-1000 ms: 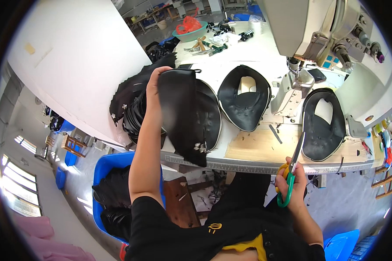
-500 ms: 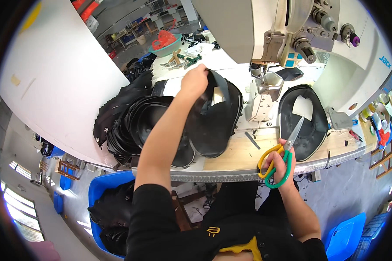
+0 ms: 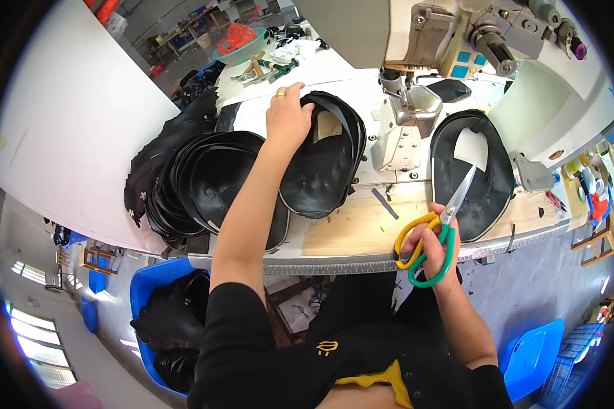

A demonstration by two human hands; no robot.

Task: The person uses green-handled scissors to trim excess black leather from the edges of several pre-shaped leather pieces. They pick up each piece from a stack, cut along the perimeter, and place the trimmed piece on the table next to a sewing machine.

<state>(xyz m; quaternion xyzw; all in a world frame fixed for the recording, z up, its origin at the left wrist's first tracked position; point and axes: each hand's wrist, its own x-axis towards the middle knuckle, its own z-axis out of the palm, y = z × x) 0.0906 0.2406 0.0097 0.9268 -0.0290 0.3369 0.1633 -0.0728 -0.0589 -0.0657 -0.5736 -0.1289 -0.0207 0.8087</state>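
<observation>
A pair of scissors (image 3: 433, 242) with one yellow and one green handle is in my right hand (image 3: 435, 249), its blades pointing up and away over a rounded black leather-like piece (image 3: 471, 198) with an opening at its far end. My left hand (image 3: 288, 121) reaches to the far left edge of a similar black piece (image 3: 317, 184) lying left of the sewing machine. Its fingers are stretched out, with the thumb beside the rim, and nothing shows gripped. Further left stands a nested stack of black pieces (image 3: 215, 180), partly hidden by my left forearm.
The sewing machine's post (image 3: 402, 140) and head (image 3: 450, 41) rise between the two loose pieces. A metal ruler strip (image 3: 334, 266) runs along the table's front edge. Hand tools (image 3: 269, 71) and a green basin (image 3: 242, 51) are at the back. A blue bin (image 3: 143, 293) stands below left.
My left hand has lowered the black piece onto the table left of the machine, and its fingers have opened. The scissors stay in my right hand. The whole view has shifted slightly.
</observation>
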